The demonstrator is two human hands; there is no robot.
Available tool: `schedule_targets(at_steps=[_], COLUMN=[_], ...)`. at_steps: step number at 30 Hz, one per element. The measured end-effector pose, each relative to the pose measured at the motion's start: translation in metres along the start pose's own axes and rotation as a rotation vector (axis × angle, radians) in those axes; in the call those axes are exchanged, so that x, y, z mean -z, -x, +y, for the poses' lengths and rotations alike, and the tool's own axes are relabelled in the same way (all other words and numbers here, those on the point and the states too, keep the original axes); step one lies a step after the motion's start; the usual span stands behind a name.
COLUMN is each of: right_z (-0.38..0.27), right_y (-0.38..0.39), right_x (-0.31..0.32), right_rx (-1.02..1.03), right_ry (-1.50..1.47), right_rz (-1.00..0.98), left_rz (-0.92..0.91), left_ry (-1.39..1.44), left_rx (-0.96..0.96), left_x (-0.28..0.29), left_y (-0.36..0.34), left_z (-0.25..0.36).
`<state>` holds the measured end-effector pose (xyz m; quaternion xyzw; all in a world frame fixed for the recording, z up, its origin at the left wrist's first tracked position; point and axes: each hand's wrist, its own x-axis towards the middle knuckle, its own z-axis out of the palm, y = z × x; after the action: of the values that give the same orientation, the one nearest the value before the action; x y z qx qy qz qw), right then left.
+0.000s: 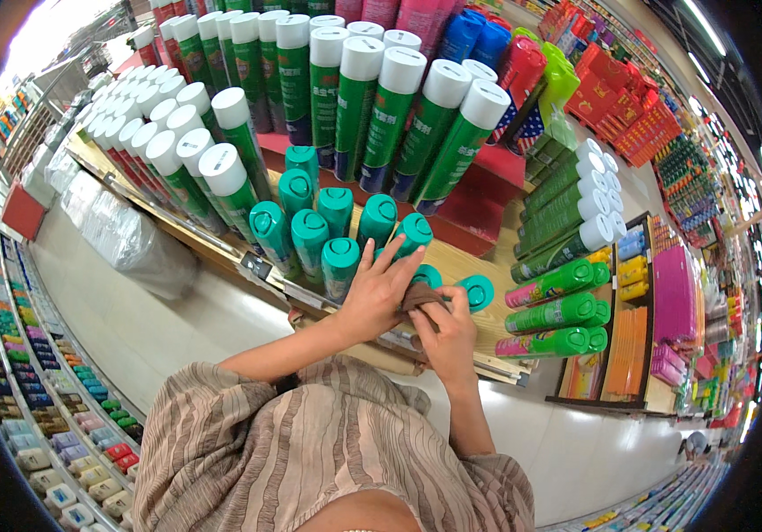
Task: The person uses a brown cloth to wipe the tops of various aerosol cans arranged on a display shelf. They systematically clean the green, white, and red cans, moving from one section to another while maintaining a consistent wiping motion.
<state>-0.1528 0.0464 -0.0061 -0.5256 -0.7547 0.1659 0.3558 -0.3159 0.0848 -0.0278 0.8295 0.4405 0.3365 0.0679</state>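
Observation:
My left hand (379, 288) reaches over teal-capped spray cans (339, 259), its fingers extended and somewhat spread across their tops; its thumb is partly hidden. Close beside it, my right hand (443, 330) has its fingers bent on a dark brown cloth (421, 295), which lies against a teal cap and touches my left hand. Another teal-capped can (474, 293) stands just to the right. The cans are grouped along the front edge of a wooden display board (487, 332). What is under the cloth is hidden.
Several white-capped green cans (350, 115) stand behind on red steps (483, 213). Green cans (545, 312) line the right side. A plastic-wrapped stack (124, 235) sits at the left on the floor (79, 293). Stocked shelves (53, 390) curve along the left; a rack (629, 319) stands right.

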Motion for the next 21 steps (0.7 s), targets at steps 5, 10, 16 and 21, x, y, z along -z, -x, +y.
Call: schedule_targets(at_steps=[5,10,16,21], right_z=[-0.012,-0.037,-0.031,-0.029], right_y=[-0.013,-0.042,-0.048,-0.041], right_x=[0.012,-0.001,-0.034,-0.034], right_rx=[0.011,0.085,0.174,0.208], right_ry=[0.076,0.256,0.465,0.406], right_rz=[0.211,0.115,-0.124,-0.088], left_rz=[0.039,0.052,-0.008,0.002], left_ry=[-0.092,-0.212,-0.171,-0.117], left_rx=[0.108,0.16,0.141,0.152], left_x=[0.029,0.032,0.029,0.028], left_y=[0.023,0.025,0.02,0.018], left_z=[-0.013,-0.023,-0.029,-0.028])
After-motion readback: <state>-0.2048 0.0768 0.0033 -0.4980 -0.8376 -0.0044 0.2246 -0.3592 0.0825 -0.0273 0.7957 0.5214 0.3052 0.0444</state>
